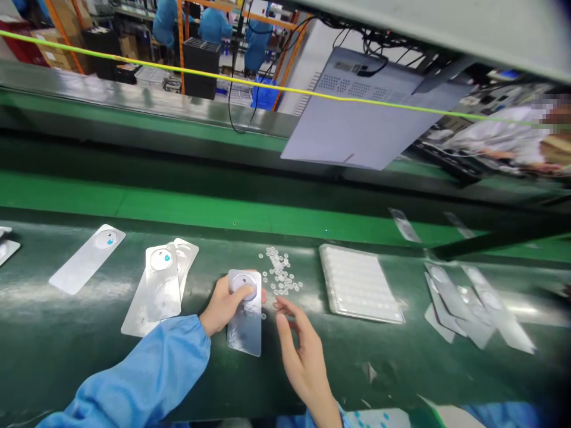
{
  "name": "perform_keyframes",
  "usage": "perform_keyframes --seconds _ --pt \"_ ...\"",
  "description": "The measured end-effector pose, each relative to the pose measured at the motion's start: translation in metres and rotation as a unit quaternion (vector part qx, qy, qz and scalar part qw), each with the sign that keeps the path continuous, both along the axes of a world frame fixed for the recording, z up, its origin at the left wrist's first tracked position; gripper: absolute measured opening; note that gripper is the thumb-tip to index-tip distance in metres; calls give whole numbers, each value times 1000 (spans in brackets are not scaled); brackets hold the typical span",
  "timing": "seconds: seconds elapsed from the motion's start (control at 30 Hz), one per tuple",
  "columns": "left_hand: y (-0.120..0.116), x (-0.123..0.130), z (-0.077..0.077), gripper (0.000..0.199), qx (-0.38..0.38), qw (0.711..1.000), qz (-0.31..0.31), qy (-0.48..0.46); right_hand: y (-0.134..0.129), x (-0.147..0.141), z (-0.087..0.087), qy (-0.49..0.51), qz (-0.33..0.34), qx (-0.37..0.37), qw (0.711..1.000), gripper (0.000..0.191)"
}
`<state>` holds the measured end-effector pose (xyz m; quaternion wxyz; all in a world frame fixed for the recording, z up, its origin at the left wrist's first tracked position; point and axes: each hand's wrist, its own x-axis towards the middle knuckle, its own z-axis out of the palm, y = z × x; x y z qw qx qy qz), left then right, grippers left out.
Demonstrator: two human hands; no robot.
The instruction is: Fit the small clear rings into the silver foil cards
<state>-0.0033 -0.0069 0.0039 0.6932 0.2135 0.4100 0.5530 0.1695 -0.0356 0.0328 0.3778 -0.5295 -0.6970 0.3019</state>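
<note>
One silver plate (245, 330) in narrow left grip (221, 307)

Factory with blue-smocked workers (213, 26)

The leftmost plates (8, 251) are cut off — the white-clothed co-worker (499, 135), blurred.

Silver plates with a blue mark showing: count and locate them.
2: a lone plate on the left, and the top plate of those overlapping to its right. The left hand may hide a mark on the held plate; overlaps may hide others.
</note>
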Motion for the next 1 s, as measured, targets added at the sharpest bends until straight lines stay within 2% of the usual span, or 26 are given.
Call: perform_keyframes --seconds 0.1,0.2,0.37,0.47,0.57,0.67,0.77,0.83,0.93,1.0 --pt "-1 -1 2 48 25 998 -3 65 11 -8 8 -30 49 85 995 25" --pt "-2 -3 5 37 67 991 4 118 28 -14 6 -99 105 144 979 30" --pt "-4 -6 0 52 86 990 -60 90 52 -6 0 -203 169 204 943 28" --pt "-4 -5 -3 51 101 989 -63 86 55 1 -1 -225 193 215 931 25" --pt "-3 -4 -4 46 119 987 -61 92 53 1 1 -230 203 178 935 26" --pt "-3 -4 -2 46 116 987 -64 94 53 -5 4 -189 189 120 956 26" --pt "-3 -5 -1 51 87 992 -58 77 59 -10 7 -42 155 4 987 22" --pt "-3 -4 0 55 61 996 -58 27 63 -9 9 73 115 -86 987 24" --pt "-4 -3 -1 64 29 996 -67 -59 60 12 15 188 43 -152 969 34" --pt "-4 -1 -2 67 16 995 -66 -74 45 52 18 208 -32 -162 964 37"
